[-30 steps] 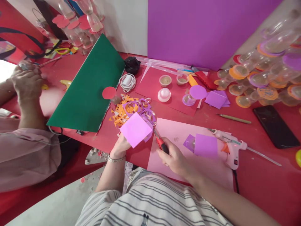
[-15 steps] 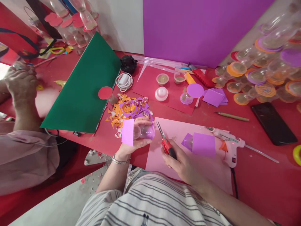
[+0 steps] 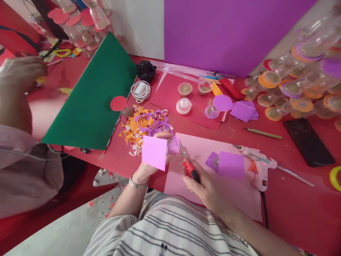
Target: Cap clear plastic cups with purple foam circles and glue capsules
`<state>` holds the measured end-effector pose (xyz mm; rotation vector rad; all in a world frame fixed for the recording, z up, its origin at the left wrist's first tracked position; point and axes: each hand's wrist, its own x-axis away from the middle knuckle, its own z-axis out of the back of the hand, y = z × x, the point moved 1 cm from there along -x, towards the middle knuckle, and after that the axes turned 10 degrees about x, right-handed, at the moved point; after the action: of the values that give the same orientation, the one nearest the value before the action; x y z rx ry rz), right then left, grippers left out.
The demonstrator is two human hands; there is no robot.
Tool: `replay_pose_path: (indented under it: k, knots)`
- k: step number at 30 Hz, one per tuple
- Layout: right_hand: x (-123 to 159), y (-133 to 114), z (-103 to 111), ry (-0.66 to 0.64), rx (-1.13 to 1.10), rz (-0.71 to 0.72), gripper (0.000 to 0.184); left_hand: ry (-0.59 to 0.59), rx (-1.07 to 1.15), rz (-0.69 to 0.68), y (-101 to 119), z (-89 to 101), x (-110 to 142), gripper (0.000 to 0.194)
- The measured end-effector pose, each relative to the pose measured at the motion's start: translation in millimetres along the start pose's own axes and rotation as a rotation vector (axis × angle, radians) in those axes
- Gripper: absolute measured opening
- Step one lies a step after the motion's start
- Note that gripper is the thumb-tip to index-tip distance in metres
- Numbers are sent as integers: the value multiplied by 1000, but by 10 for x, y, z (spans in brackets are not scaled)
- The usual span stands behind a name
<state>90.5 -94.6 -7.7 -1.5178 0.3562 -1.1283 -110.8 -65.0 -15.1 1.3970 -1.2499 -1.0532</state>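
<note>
My left hand is closed round a clear plastic hourglass. A light purple paper square covers its near-left end and hides part of my fingers; purple paper shows at the other end too. In my right hand is a pair of scissors with red and black handles, its blades pointing up beside the hourglass. To the right, a similar hourglass with a purple square lies on the pink sheet, near a white hot glue gun.
Orange and purple paper scraps are heaped behind my left hand. A green board leans at left, with a co-worker's hand beyond it. Finished-looking hourglasses are stacked at right, near a black phone and a craft knife.
My left hand has turned the hourglass, so its square swung edgeways and then back toward me. The scissors have shifted slightly right. The co-worker's hand has moved up.
</note>
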Motion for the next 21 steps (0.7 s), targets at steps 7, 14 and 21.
replay_pose_path:
  k: [7, 14, 21]
  knots:
    - [-16, 11, 10, 43, 19, 18, 17, -10, -25, 17, -86, -29, 47, 51]
    - [-15, 77, 8, 80, 50, 33, 23, -72, -44, -10, -148, -50, 42, 56]
    - [-22, 71, 26, 90, 73, 34, 26, -64, 11, 37, -116, -84, 39, 53]
